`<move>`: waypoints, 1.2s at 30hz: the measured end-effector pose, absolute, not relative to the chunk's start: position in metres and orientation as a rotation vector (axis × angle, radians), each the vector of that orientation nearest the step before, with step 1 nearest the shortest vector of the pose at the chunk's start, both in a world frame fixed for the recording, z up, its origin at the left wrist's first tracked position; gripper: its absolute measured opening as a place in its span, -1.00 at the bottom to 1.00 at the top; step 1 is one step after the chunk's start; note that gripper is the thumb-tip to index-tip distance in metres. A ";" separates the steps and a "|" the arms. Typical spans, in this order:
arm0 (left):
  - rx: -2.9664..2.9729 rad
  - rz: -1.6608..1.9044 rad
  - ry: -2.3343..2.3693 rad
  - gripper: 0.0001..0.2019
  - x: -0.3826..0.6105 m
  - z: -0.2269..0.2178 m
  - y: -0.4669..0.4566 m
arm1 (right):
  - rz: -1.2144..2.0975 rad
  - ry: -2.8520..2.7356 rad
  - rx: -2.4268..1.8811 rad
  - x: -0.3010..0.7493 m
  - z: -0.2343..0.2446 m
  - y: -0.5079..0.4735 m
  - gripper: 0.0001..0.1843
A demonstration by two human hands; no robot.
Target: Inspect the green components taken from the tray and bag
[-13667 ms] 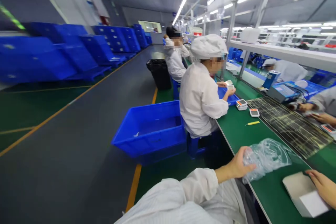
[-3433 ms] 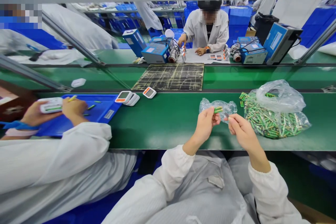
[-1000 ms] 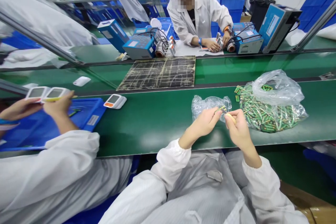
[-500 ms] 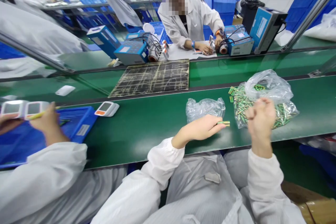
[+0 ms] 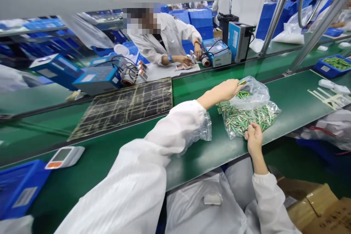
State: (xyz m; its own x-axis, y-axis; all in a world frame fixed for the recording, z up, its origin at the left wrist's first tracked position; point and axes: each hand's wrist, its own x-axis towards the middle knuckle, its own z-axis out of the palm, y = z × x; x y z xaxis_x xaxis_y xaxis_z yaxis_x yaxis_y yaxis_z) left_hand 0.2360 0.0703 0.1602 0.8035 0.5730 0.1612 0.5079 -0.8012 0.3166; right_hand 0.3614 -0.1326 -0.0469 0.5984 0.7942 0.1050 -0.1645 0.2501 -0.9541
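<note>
Lying farthest left of the large clear plastic bag (image 5: 248, 115) packed with slim green cylinders, a labelled blue plastic tray (image 5: 38, 179) sits partly in view on the green-topped table (image 5: 203, 158). Beside it, also well left of the bag, one white rounded-square device (image 5: 64, 156) with a grey screen and an orange strip is propped at a tilt, screen readable. Between that device and the bag, on the far side, lies a dark rectangular mat (image 5: 131, 106) with pale crossing lines. Beyond the bag to the far left, a co-worker in a white coat (image 5: 174, 31) handles small devices.

Just left of the bag, a crumpled clear plastic bag (image 5: 205, 129) is partly hidden by the left sleeve.

The left hand (image 5: 228, 89) reaches over the bag's far-left side, fingers clamped on at least one slim green-and-gold cylinder (image 5: 241, 82), its end protruding; this grip presumably leaves the tip exposed. The bag's loose mouth is bunched above the heap, probably for access.

The right hand (image 5: 253, 137) is at the bag's near edge, fingers bent close together; whether they hold anything cannot be told.

Well right of the bag, a small blue tray (image 5: 336, 74) contains similar green pieces, apparently for containment.
</note>
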 end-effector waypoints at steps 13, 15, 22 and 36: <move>3.008 -0.123 0.586 -0.77 0.318 0.092 0.123 | 0.795 -0.676 -1.100 0.364 -0.062 -0.143 -0.62; 3.036 -0.097 0.500 -0.80 0.316 0.091 0.124 | 0.797 -0.681 -1.107 0.364 -0.061 -0.143 -0.62; 2.935 -0.046 0.250 -0.88 0.311 0.101 0.113 | 0.769 -0.708 -1.126 0.364 -0.059 -0.144 -0.63; 2.580 0.600 0.435 -0.76 0.248 0.105 0.151 | 0.750 -0.726 -1.167 0.363 -0.057 -0.143 -0.62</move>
State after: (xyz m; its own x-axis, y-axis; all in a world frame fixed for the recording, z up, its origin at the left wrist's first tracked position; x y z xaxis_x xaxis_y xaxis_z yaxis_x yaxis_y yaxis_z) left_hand 0.2482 0.1506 0.1051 0.8553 0.3941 0.3363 0.1968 -0.8476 0.4927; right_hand 0.3633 -0.1428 -0.0570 0.5577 0.8229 0.1082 -0.1351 0.2186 -0.9664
